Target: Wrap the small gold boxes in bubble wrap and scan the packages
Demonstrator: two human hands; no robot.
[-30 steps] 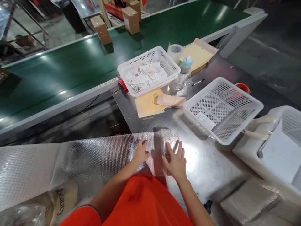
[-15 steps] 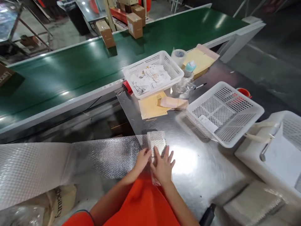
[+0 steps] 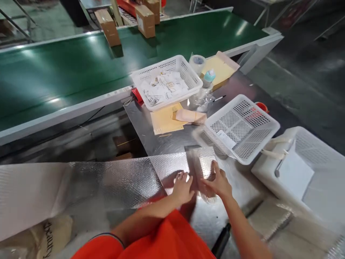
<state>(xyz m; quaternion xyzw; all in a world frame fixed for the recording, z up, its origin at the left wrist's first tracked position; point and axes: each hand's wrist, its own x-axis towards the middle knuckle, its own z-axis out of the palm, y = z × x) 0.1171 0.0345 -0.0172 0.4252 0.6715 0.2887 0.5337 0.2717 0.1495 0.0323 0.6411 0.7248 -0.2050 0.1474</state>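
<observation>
A long sheet of bubble wrap (image 3: 129, 176) runs from the left onto the metal table. At its right end lies a flat bundle covered in bubble wrap (image 3: 207, 162). My right hand (image 3: 219, 181) rests at the bundle's right side, thumb and fingers spread around its lower part. My left hand (image 3: 183, 187) lies on the sheet just left of the bundle, its fingers slightly curled and apart, pressing on the wrap. What lies inside the bundle cannot be made out.
Beyond the bundle are yellow envelopes (image 3: 165, 120), a white basket of papers (image 3: 167, 102), a tape roll (image 3: 198, 62) and a second white basket (image 3: 242, 129). A white bin (image 3: 285, 180) stands right. A green conveyor (image 3: 81, 68) carries boxes. A black object (image 3: 221, 240) lies near the front.
The bundle has moved right along the table, with more flat wrap now showing to its left. My right hand has shifted to its right side; my left hand has moved onto the sheet.
</observation>
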